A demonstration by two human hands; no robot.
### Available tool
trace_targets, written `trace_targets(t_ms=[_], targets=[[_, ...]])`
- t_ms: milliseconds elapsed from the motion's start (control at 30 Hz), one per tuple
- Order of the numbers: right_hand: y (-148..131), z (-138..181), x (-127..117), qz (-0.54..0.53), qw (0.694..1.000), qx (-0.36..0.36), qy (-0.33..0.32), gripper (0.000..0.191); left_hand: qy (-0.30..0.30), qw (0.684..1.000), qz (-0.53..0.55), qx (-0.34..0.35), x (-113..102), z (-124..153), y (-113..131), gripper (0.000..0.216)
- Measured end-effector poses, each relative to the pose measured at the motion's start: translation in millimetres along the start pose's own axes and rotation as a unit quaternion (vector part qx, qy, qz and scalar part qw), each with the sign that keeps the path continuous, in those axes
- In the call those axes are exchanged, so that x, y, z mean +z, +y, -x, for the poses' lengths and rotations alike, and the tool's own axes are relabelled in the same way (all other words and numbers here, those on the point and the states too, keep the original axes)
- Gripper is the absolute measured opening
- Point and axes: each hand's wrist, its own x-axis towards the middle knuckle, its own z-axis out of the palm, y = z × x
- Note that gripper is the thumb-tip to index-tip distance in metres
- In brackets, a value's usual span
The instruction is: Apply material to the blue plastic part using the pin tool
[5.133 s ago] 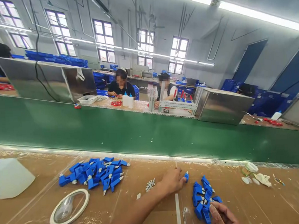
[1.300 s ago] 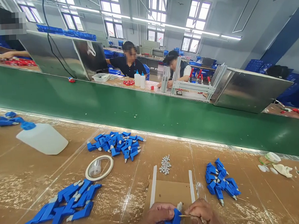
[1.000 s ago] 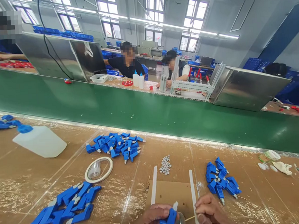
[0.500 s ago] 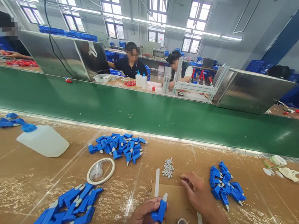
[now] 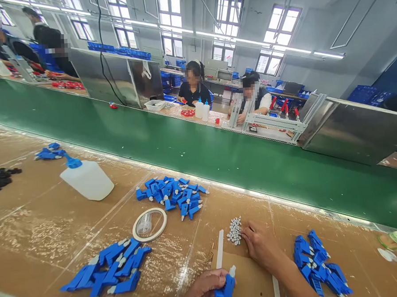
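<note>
My left hand (image 5: pixel 206 289) grips a blue plastic connector (image 5: pixel 227 289) with a white tip, low at the frame's bottom edge. My right hand (image 5: pixel 261 245) reaches forward, its fingertips at a small heap of tiny white parts (image 5: pixel 235 231); whether it pinches one I cannot tell. Blue connectors lie in three piles: one behind (image 5: pixel 172 196), one at the left front (image 5: pixel 110 268), one to the right (image 5: pixel 319 268). A cardboard sheet (image 5: pixel 248 281) with a white strip (image 5: pixel 219 249) along its left side lies under my hands.
A roll of clear tape (image 5: pixel 149 224) lies flat with a small cup inside. A white bottle with a blue cap (image 5: pixel 87 178) lies on its side. A green conveyor belt (image 5: pixel 185 153) runs behind the bench; people sit at work beyond it.
My right hand moved forward from the cardboard to the heap of white parts. My left hand still holds the connector. The view shifted left.
</note>
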Motion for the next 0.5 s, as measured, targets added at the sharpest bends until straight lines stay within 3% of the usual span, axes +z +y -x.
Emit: trace_targets(t_ms=[133,333,433,500], targets=[[-5.8,-11.4,-9.4,-0.016,0.998,0.023,-0.051,0.021,0.004,1.000,0.000,-0.001,-0.2,0.0,-0.6,0.020],[-15.1,0.0,-31.2,-0.152,0.982,0.109,-0.033,0.015,0.004,1.000,0.014,0.009,1.4,1.6,1.4,0.021],[-28.2,25.0,-37.7,-0.251,0.956,0.149,-0.039,0.021,0.000,1.000,-0.003,0.013,8.7,4.5,5.2,0.026],[-42.3,42.9,-38.4,-0.372,0.909,0.185,-0.040,0.030,0.003,0.999,-0.043,0.020,17.3,7.6,7.8,0.034]])
